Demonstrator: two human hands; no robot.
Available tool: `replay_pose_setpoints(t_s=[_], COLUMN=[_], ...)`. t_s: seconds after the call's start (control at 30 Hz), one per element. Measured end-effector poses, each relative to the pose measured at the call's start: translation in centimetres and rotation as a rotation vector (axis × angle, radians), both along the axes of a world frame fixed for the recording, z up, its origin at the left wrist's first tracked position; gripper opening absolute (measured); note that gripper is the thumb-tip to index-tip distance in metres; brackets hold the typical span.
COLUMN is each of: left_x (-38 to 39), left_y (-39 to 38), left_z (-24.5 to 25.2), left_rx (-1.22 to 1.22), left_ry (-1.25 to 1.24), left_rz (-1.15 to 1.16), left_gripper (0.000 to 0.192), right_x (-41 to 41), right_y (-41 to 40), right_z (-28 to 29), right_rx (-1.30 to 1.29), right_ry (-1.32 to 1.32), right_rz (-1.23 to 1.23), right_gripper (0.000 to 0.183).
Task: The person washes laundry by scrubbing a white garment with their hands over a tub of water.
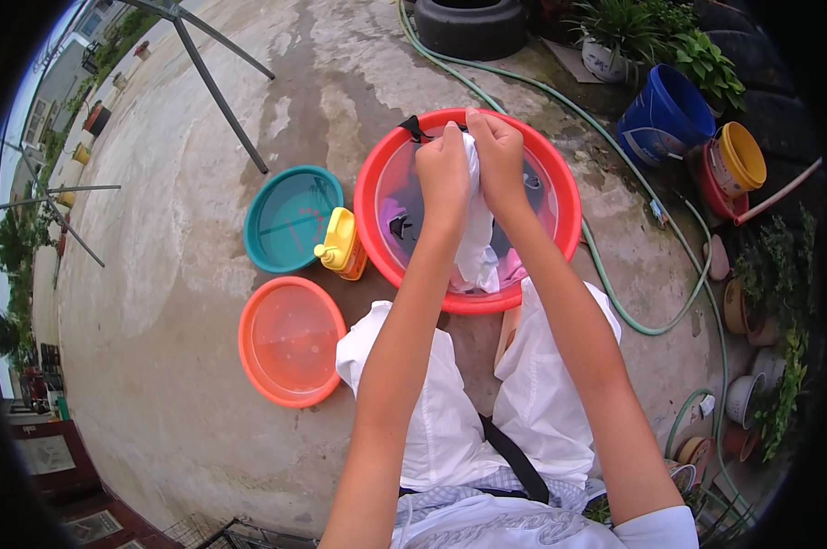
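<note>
Over a large red plastic basin (569,206), both hands hold a wet-looking white cloth garment (477,237) up by its upper end. My left hand (445,168) is closed around one side of the cloth, and my right hand (497,158) grips it right beside, the two nearly touching. The cloth hangs between my forearms, its lower end down in the basin. Dark, purple (390,211) and pink (513,264) clothes lie in the basin's water. A black strap (413,127) hangs over the far rim.
Left of the basin stand a yellow pump bottle (344,243), a teal basin (252,237) and an orange basin (247,343), both holding water. A green hose (616,141) curves along the right. Beyond it are a blue bucket (650,127), a yellow bucket (722,168) and potted plants. Metal legs (214,89) stand at upper left.
</note>
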State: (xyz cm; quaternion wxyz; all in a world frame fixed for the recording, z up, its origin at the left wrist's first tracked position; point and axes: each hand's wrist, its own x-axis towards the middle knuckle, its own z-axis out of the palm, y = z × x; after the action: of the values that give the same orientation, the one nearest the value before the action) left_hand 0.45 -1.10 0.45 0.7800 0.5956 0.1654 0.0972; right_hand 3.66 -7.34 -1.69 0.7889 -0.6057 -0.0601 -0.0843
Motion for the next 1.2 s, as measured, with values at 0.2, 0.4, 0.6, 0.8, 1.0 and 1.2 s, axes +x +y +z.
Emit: replay_pose_setpoints(t_s=[0.2,0.4,0.6,0.8,1.0,1.2], left_x=[0.7,1.0,0.2,1.1,0.6,0.3], left_y=[1.6,2.0,0.1,2.5,1.0,0.3], left_z=[-1.0,-1.3,-0.3,-1.6,-0.8,-0.3], left_rx=[-0.124,-0.139,-0.001,-0.167,-0.015,-0.002], left_ry=[-0.068,-0.098,0.012,-0.095,-0.001,0.015], left_rz=[-0.004,-0.018,-0.017,-0.035,0.005,-0.018], left_gripper=[0.027,0.026,0.029,0.028,0.029,0.031], right_x=[-2.3,-2.1,0.0,-3.0,-1.0,-0.3], right_y=[0.9,1.2,0.1,1.4,0.6,0.2], right_z=[1.2,0.8,0.2,1.5,0.5,0.3], right_rx=[-0.097,-0.140,-0.011,-0.153,-0.073,-0.026], right_ry=[-0.045,-0.142,-0.015,-0.123,-0.056,-0.009], right_rz=[0.017,0.027,-0.027,0.020,0.004,-0.024], right_gripper=[0.031,0.032,0.035,0.033,0.033,0.034])
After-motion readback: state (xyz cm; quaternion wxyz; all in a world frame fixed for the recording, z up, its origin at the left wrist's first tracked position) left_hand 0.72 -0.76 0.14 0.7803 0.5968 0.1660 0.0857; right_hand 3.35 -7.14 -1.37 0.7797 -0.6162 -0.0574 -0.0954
